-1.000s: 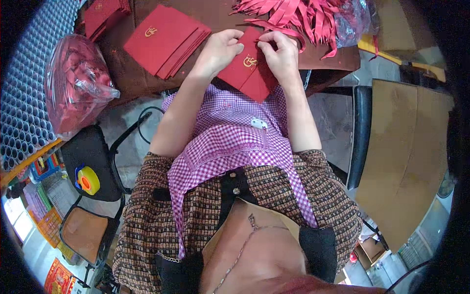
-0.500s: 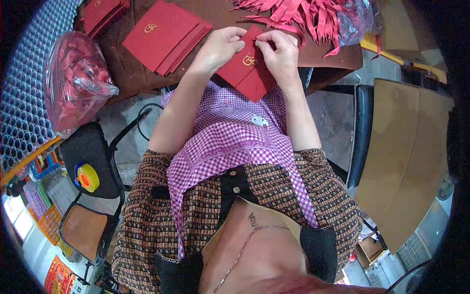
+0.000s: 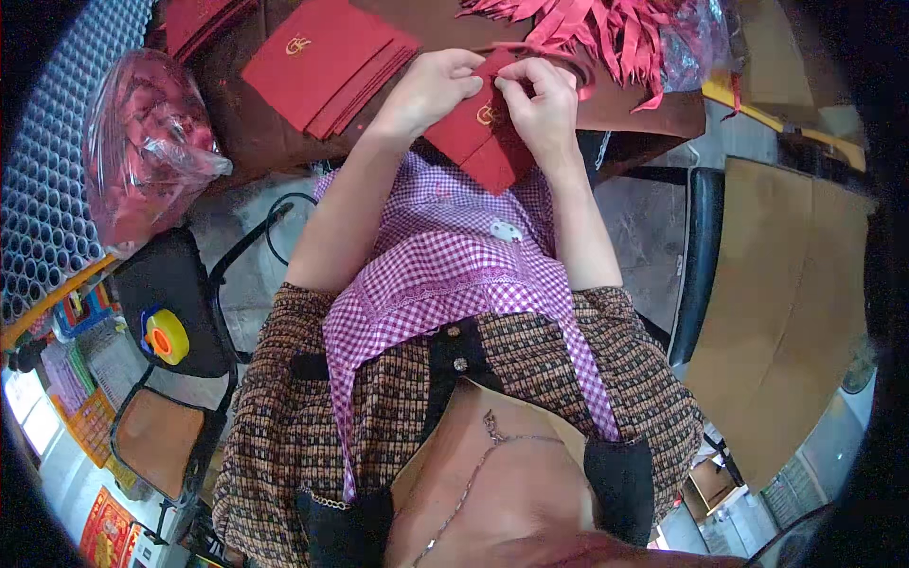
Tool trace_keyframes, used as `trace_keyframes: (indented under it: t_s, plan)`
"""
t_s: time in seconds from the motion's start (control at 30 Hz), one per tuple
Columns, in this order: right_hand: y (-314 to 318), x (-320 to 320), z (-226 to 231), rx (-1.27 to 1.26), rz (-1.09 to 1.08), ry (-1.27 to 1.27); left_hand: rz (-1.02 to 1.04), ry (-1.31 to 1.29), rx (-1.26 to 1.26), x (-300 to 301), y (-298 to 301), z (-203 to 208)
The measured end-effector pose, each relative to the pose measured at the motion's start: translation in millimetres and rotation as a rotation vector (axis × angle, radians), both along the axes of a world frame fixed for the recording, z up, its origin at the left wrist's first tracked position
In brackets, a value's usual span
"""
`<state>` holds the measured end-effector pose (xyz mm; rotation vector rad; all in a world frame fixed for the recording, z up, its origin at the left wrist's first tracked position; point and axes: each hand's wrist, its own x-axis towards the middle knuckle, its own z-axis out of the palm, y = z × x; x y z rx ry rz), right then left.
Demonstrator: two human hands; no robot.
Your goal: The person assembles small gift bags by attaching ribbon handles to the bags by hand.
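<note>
A red paper bag or folder with a gold emblem (image 3: 478,142) is tilted at the table's near edge, its lower corner above my lap. My left hand (image 3: 426,97) grips its upper left edge, thumb and fingers closed. On the upper right edge, my right hand (image 3: 543,106) is pinched at the paper. A red ribbon (image 3: 585,78) curves behind my right hand; whether my fingertips hold its end is too small to tell. To the left lies a fanned stack of matching red pieces (image 3: 317,66). A heap of red ribbons (image 3: 606,33) sits at the far right.
A clear plastic bag of red pieces (image 3: 151,142) stands at the left. More red pieces (image 3: 204,21) lie far left on the brown-covered table (image 3: 653,115). A black chair (image 3: 170,275) holds a yellow tape roll (image 3: 167,336). Cardboard (image 3: 786,312) stands at the right.
The ribbon by my right hand now curves around behind the hands instead of lying stretched to the left. Both hands keep nearly the same place on the red piece.
</note>
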<state>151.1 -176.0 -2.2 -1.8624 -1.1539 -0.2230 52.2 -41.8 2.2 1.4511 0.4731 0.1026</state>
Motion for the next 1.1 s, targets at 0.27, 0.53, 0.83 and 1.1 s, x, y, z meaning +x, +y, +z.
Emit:
trace_keyframes:
  t_s: [0.27, 0.53, 0.83, 1.1]
  plan:
    - [4, 1, -2, 0.014, 0.002, 0.025, -0.012, 0.012, 0.018, 1, 4, -7]
    - [2, 1, 1, -0.040, 0.006, 0.070, -0.021, -0.028, 0.043, 1, 3, -13]
    - [2, 1, 0, -0.062, 0.008, 0.192, -0.008, -0.031, 0.021, 1, 4, -16]
    - [11, -8, 5, -0.107, -0.044, -0.052, -0.003, -0.032, 0.070, 1, 3, -18]
